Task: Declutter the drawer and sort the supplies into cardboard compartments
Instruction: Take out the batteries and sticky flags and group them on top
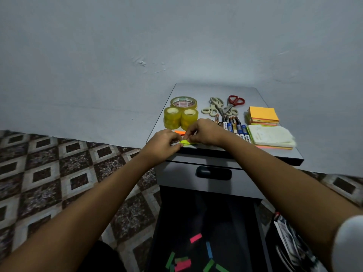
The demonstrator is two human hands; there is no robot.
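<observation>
My left hand (pixel 164 142) and my right hand (pixel 204 132) meet over the front left of the grey cabinet top (pixel 279 154). Both pinch a small yellow-green sticky flag (pixel 185 142) between fingertips. An orange flag (pixel 179 132) lies just behind it. Below, the open dark drawer (pixel 204 228) holds several loose pink, green and blue flags (pixel 196 238).
On the cabinet top stand three tape rolls (pixel 180 112), scissors with beige handles (pixel 213 108) and red handles (pixel 234 102), markers and batteries (pixel 233 125), and stacks of sticky notes (pixel 263 114) and paper (pixel 271 135). A closed drawer with a black handle (pixel 213 172) sits above the open one. A dark bag (pixel 288 244) is at right.
</observation>
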